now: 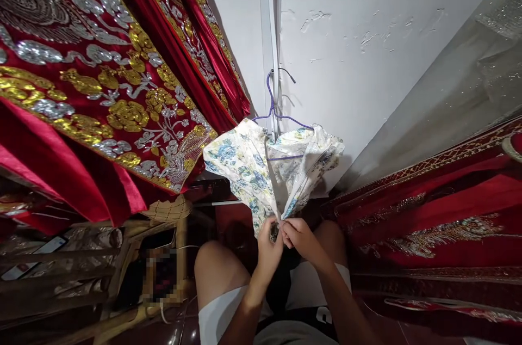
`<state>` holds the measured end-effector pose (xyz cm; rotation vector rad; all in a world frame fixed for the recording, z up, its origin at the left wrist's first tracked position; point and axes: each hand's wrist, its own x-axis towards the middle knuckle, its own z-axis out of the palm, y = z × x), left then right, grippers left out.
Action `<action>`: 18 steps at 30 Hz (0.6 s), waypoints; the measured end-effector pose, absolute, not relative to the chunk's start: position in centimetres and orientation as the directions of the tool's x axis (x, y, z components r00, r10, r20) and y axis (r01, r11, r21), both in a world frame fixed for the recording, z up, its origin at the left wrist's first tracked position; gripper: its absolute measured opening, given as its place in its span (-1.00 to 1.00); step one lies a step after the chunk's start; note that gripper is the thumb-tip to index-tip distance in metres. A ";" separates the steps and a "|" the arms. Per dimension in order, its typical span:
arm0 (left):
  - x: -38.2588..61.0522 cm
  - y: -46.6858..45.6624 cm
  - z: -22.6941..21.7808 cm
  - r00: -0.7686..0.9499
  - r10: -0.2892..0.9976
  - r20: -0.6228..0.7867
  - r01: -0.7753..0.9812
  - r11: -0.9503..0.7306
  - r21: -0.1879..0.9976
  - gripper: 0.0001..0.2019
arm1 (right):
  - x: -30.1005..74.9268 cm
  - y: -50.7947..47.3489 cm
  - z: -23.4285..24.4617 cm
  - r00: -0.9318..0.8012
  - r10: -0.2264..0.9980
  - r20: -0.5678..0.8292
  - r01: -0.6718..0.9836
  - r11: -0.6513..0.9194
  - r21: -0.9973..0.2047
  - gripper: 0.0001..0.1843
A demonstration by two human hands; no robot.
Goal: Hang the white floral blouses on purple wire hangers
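Observation:
A white floral dress (244,162) with blue and green flowers hangs from a purple wire hanger (271,111) against the wall. Its back or front opening is parted down the middle, with the hanger's bar showing across it. My left hand (269,244) pinches the left edge of the opening near its lower end. Close beside it, my right hand (299,239) pinches the right edge, fingertips nearly touching the left ones. Any small fastener between the fingertips is hidden. The lower part of the dress falls behind my hands.
Red satin drapes with gold and silver sequins (126,114) hang at left; red embroidered cloth (428,225) lies at right. A white strap (269,18) runs down the wall (346,24). A bamboo chair (183,247) and a phone (51,245) are at lower left.

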<state>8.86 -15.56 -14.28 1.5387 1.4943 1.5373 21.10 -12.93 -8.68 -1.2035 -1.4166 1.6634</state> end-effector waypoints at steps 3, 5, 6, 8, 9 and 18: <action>10.2 -15.1 -14.5 -0.237 0.905 0.354 0.317 -0.272 0.909 -0.79 | 21.2 -11.5 -6.8 -0.357 0.904 -0.233 0.093 -0.214 -0.972 -0.68; 11.1 -14.5 -14.9 -0.207 0.920 0.332 0.296 -0.264 0.918 -0.74 | 21.5 -9.4 -3.9 -0.294 0.939 -0.178 0.081 -0.161 -0.984 -0.69; 11.6 -14.2 -15.1 -0.182 0.933 0.312 0.276 -0.256 0.926 -0.73 | 21.5 -8.1 -1.9 -0.230 0.965 -0.125 0.074 -0.111 -0.991 -0.68; 12.9 -13.6 -15.5 -0.136 0.952 0.275 0.233 -0.239 0.943 -0.71 | 21.3 -5.6 2.3 -0.092 0.994 0.062 0.067 0.068 -0.995 -0.65; 13.4 -13.4 -15.6 -0.107 0.958 0.264 0.222 -0.236 0.946 -0.70 | 21.0 -4.6 4.3 -0.082 0.991 0.107 0.071 0.113 -0.991 -0.64; 10.0 -10.0 -9.5 0.075 0.959 0.275 0.213 -0.284 0.935 -0.93 | 19.1 -4.1 7.6 -0.090 0.963 0.252 0.003 0.254 -0.967 -0.70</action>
